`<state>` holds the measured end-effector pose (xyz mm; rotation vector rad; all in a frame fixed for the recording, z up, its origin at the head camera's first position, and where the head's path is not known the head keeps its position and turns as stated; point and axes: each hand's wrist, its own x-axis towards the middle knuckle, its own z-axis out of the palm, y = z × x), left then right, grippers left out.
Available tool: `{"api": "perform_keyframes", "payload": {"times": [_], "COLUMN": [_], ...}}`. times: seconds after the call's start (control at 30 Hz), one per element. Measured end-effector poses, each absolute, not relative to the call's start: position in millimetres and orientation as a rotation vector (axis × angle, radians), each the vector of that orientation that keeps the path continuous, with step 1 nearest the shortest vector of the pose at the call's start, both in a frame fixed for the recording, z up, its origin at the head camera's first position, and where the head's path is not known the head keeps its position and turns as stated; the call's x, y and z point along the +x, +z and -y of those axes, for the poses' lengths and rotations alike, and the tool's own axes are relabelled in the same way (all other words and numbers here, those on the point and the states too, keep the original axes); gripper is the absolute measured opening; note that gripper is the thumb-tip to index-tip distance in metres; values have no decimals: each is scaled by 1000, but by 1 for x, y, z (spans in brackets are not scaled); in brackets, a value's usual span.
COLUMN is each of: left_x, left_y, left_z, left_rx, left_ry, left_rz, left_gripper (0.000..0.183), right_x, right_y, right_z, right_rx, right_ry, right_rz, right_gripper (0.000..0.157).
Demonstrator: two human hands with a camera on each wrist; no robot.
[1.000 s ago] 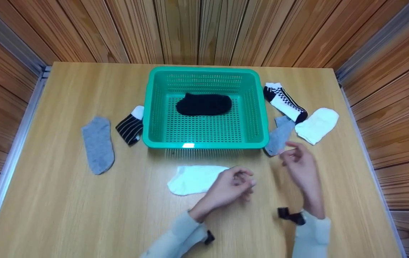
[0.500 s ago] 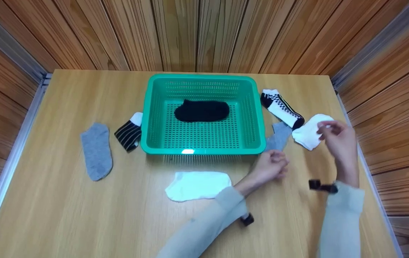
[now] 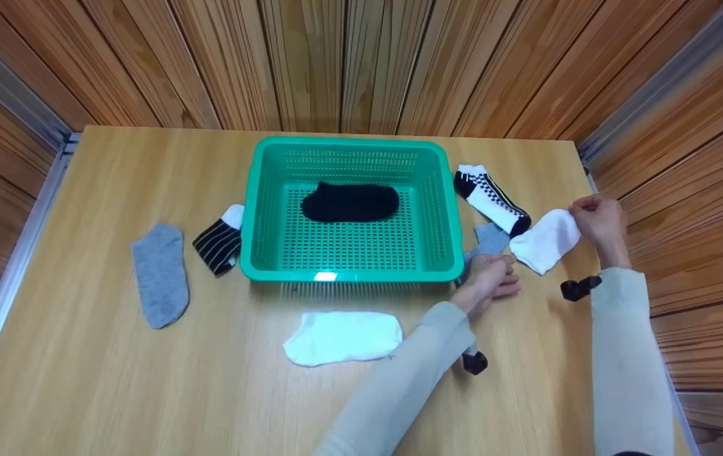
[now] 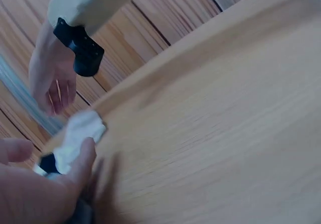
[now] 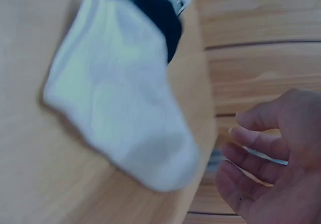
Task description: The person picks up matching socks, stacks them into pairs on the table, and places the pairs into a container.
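At the right of the table, my right hand [image 3: 599,221] is by the toe of a white sock [image 3: 545,242], fingers bent. In the right wrist view a gap shows between this hand [image 5: 281,158] and the white sock [image 5: 120,88]. My left hand [image 3: 488,280] hovers over the near end of a grey sock [image 3: 491,237] beside the basket, partly hiding it. Its fingers look relaxed and hold nothing visible; the left wrist view shows thumb and finger of the left hand [image 4: 40,189] apart. A white, black-checkered sock [image 3: 493,199] lies just beyond.
A green basket [image 3: 352,276] stands mid-table with a black sock [image 3: 350,202] inside. Another white sock [image 3: 344,339] lies in front of it. Left of the basket are a striped black sock [image 3: 217,247] and a grey sock [image 3: 160,275]. Wooden walls [image 3: 311,63] enclose the table.
Both hands have moved right: the left from over the front white sock to the grey sock, the right from the grey sock to the toe of the right-hand white sock.
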<state>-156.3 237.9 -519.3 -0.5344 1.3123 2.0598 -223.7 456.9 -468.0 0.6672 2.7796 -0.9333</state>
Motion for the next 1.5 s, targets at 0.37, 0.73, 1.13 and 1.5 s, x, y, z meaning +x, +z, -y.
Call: {"api": "perform_keyframes", "payload": {"times": [0.37, 0.73, 1.13, 1.5], "left_x": [-163, -168, -157, -123], "left_y": [-530, -520, -516, -478], "left_z": [-257, -261, -264, -239], "left_rx": [-490, -646, -580, -459], "left_ry": [2082, 1941, 1775, 2035], "left_rz": [-1222, -1503, -1865, -1582], "left_gripper": [35, 25, 18, 18], "right_x": [-219, -214, -200, -172], "right_y": [-493, -495, -481, -432], "right_z": [-485, -487, -497, -469], "right_rx": [613, 452, 458, 342], "right_ry": [-924, -923, -1017, -1154], "right_rz": [-2703, -2598, -2515, -2687], "right_gripper": [60, 78, 76, 54]}}
